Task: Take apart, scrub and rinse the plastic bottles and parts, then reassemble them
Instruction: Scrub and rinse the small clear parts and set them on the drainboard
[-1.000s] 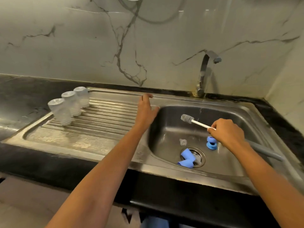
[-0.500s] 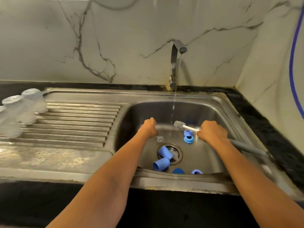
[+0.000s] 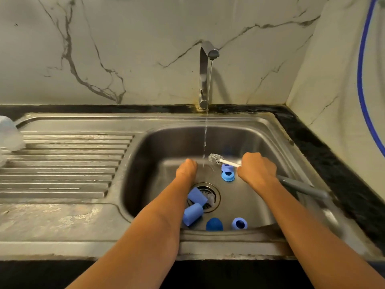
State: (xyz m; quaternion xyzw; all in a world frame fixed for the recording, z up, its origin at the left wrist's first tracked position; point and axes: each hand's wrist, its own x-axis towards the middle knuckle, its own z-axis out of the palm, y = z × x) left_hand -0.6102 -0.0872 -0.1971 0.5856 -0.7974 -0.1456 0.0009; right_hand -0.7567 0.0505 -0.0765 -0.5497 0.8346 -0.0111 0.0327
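My right hand (image 3: pixel 257 172) grips a bottle brush, its grey bristle head (image 3: pixel 215 158) just right of the water stream and its grey handle (image 3: pixel 302 187) sticking out to the right. My left hand (image 3: pixel 186 171) reaches down onto the basin floor under the stream; its fingers are hidden. Two blue rings (image 3: pixel 227 174) lie between my hands. By the drain (image 3: pixel 210 195) lie two light blue caps (image 3: pixel 196 197) (image 3: pixel 192 213). A dark blue dome (image 3: pixel 214 224) and another blue ring (image 3: pixel 239 223) sit at the near wall.
The tap (image 3: pixel 205 76) runs a thin stream into the steel sink (image 3: pixel 270 147). Clear bottles (image 3: pixel 9 134) stand upside down at the far left of the ribbed draining board (image 3: pixel 66 163). A black counter and marble wall surround the sink; a blue hose (image 3: pixel 360 80) hangs at right.
My left hand has left the draining board and dropped into the basin, now covering the spot where a small clear part lay. The right hand keeps the brush near the stream.
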